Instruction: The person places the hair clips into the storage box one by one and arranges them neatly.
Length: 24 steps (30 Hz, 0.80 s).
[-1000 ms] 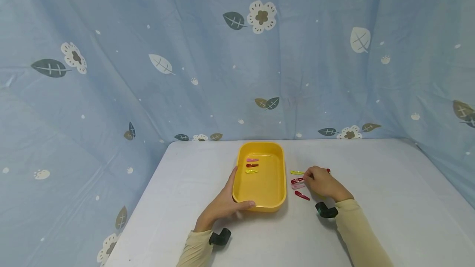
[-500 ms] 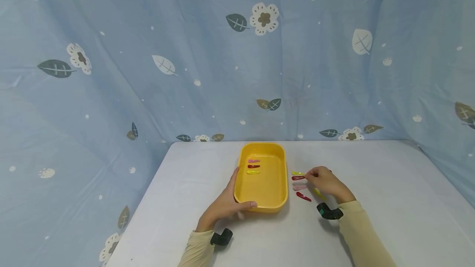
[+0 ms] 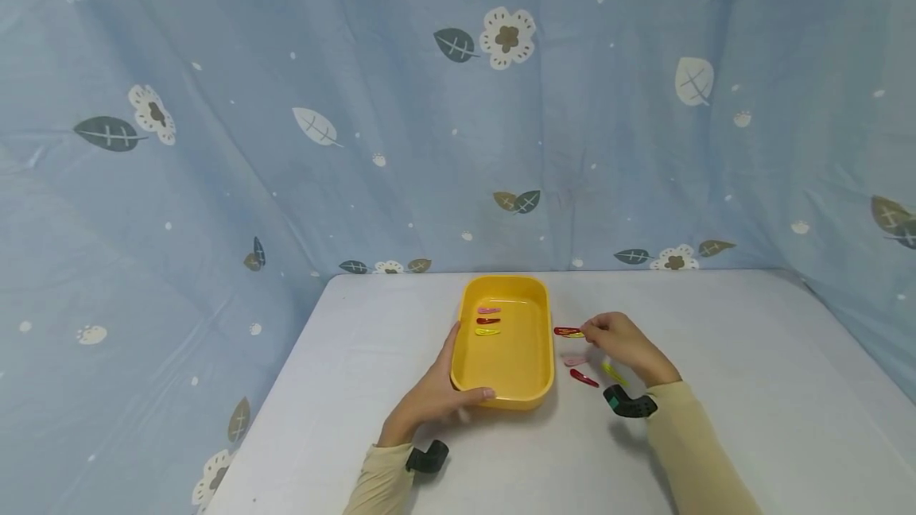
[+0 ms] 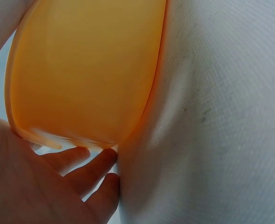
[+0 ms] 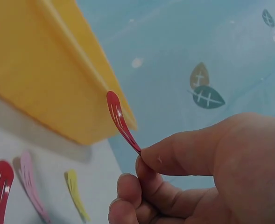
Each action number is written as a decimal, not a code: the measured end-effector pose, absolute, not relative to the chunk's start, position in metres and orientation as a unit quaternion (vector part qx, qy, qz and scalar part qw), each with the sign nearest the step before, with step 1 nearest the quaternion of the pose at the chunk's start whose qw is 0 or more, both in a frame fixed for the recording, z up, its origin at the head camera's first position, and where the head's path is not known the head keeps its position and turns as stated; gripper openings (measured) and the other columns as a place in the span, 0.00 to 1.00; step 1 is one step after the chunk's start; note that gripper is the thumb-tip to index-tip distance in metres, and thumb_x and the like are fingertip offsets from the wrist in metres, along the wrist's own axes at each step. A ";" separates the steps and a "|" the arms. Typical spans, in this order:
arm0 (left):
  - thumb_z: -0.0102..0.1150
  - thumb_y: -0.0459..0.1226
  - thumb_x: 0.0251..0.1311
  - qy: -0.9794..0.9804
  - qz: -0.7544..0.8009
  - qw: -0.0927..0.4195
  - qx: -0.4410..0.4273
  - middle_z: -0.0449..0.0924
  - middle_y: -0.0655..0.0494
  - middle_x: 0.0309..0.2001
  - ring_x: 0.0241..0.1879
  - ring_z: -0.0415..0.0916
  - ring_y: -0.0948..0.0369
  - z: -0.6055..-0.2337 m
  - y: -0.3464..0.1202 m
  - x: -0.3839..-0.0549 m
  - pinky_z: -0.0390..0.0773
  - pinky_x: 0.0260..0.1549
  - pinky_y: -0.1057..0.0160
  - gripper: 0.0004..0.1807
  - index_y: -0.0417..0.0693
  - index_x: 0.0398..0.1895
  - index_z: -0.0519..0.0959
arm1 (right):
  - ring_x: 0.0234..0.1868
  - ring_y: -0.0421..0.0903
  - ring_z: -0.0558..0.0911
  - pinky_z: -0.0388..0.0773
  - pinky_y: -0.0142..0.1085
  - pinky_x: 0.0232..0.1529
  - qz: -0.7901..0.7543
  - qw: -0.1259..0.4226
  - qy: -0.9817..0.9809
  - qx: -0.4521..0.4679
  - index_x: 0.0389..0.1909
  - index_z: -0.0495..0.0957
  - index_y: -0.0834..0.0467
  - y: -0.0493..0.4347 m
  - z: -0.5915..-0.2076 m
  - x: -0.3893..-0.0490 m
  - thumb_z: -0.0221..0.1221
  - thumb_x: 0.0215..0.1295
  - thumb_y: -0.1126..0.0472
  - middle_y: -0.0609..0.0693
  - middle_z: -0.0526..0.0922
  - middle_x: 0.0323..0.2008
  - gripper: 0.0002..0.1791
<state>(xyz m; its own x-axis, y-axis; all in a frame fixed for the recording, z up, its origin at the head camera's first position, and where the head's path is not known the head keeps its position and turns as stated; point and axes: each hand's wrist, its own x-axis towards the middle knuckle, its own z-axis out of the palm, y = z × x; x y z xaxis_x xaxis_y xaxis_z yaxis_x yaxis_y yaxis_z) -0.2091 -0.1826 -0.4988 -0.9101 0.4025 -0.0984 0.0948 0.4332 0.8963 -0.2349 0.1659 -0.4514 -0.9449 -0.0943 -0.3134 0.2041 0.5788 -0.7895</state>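
My left hand (image 3: 429, 400) grips the yellow tray (image 3: 511, 368) at its near left corner, thumb over the near rim and fingers along the side. In the left wrist view several fingertips show against the wall of the tray (image 4: 86, 79). Just right of the tray, my right hand (image 3: 626, 344) pinches a red snap hair clip (image 5: 118, 119) by its narrow end between thumb and forefinger. Its rounded end points toward the tray. Inside the tray lie a pink clip (image 3: 489, 310), a red clip (image 3: 489, 321) and a yellow clip (image 3: 487, 332), one below another.
On the white table right of the tray lie a pink clip (image 3: 575, 362), a red clip (image 3: 584, 377) and a yellow clip (image 3: 615, 374). Another yellow clip (image 3: 572, 336) shows partly behind the held one. A blue patterned curtain (image 3: 401, 141) hangs behind the table.
My right hand has picked the red hair clip up from among the others and carried it slightly up and left, close to the tray's right rim. The left hand and tray stay in place.
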 end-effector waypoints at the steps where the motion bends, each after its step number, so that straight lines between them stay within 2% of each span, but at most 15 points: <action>1: 0.78 0.58 0.50 0.833 0.510 0.150 0.149 0.49 0.51 0.83 0.71 0.65 0.54 -0.499 -0.183 -0.209 0.60 0.77 0.38 0.71 0.66 0.85 0.32 | 0.51 0.55 0.76 0.79 0.49 0.56 -0.457 0.163 0.874 0.033 0.58 0.77 0.69 0.165 -0.450 -0.235 0.50 0.78 0.54 0.63 0.81 0.51 0.23; 7: 0.77 0.59 0.50 0.838 0.503 0.145 0.153 0.47 0.52 0.84 0.73 0.63 0.54 -0.500 -0.183 -0.210 0.58 0.78 0.40 0.72 0.64 0.85 0.32 | 0.53 0.57 0.74 0.76 0.53 0.58 -0.471 0.171 0.864 0.050 0.61 0.75 0.69 0.156 -0.440 -0.236 0.51 0.79 0.52 0.62 0.79 0.49 0.25; 14: 0.77 0.59 0.50 0.838 0.503 0.145 0.151 0.47 0.51 0.84 0.73 0.63 0.53 -0.498 -0.183 -0.210 0.59 0.78 0.39 0.72 0.64 0.85 0.32 | 0.50 0.57 0.74 0.75 0.40 0.49 -0.482 0.166 0.859 0.038 0.59 0.77 0.69 0.146 -0.435 -0.240 0.51 0.79 0.51 0.61 0.79 0.46 0.24; 17: 0.77 0.60 0.49 0.840 0.500 0.145 0.150 0.46 0.51 0.84 0.75 0.62 0.53 -0.498 -0.183 -0.210 0.58 0.78 0.39 0.72 0.65 0.85 0.32 | 0.48 0.56 0.75 0.76 0.39 0.46 -0.489 0.163 0.856 0.033 0.58 0.77 0.70 0.141 -0.433 -0.242 0.52 0.79 0.52 0.61 0.80 0.45 0.24; 24: 0.78 0.59 0.49 0.836 0.507 0.147 0.148 0.45 0.55 0.85 0.74 0.61 0.55 -0.498 -0.183 -0.209 0.58 0.78 0.41 0.72 0.66 0.85 0.32 | 0.47 0.56 0.76 0.76 0.43 0.50 -0.505 0.173 0.845 0.033 0.57 0.77 0.70 0.127 -0.425 -0.246 0.51 0.79 0.53 0.60 0.79 0.43 0.22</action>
